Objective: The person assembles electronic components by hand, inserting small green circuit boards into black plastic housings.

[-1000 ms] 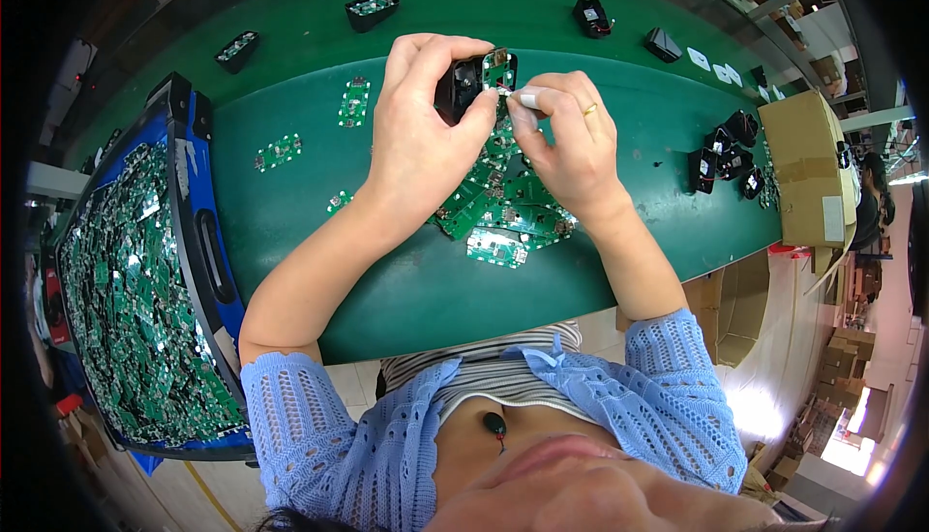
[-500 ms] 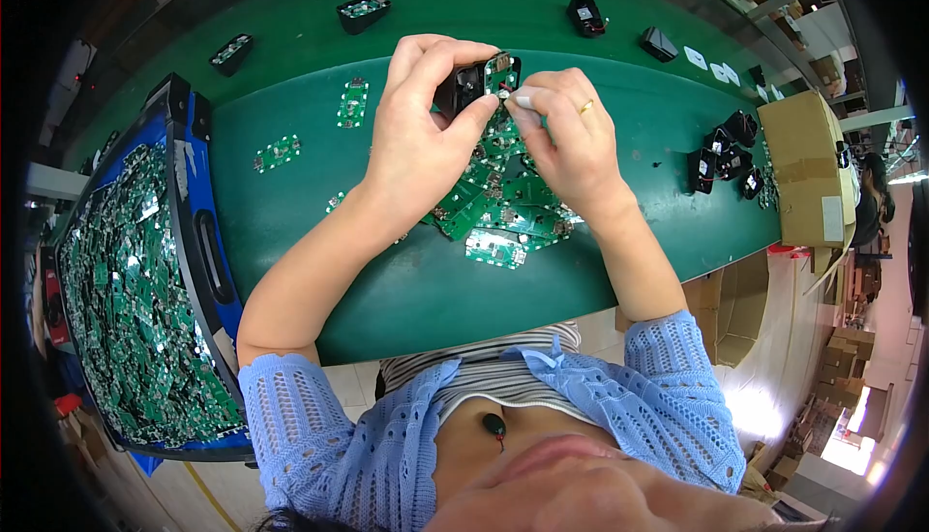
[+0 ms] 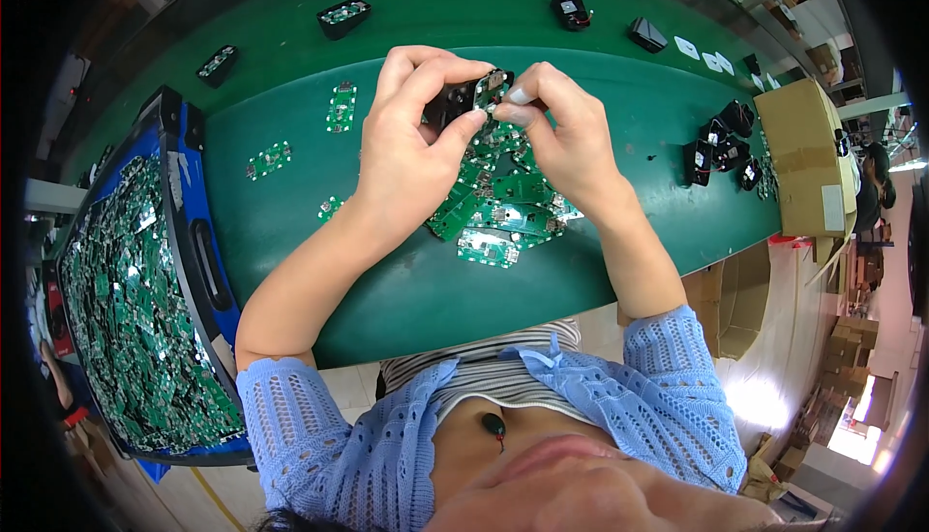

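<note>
Over a pile of green circuit boards [image 3: 513, 214], my left hand [image 3: 408, 150] is closed around a black plastic housing [image 3: 451, 106]. A green circuit board [image 3: 492, 90] stands up at the housing's right side, steadied by the left thumb and fingers. My right hand [image 3: 579, 140] has its thumb and forefinger pinched together at the board's edge, beside a small white piece. What lies between those fingertips is too small to make out. Two loose boards, an upper one [image 3: 342, 107] and a lower one [image 3: 269, 160], lie left of my left hand.
A blue bin [image 3: 208, 232] full of circuit boards stands at the left. Several black housings [image 3: 699, 162] cluster at the right, beside a cardboard box [image 3: 798, 159]. Along the far green strip sit more housings, one a board-filled housing [image 3: 344, 17], and white pieces [image 3: 686, 47].
Both hands have shifted slightly, with the housing a little lower and left. My right fingers have tilted at the board's edge. The housings on the far strip have slid left.
</note>
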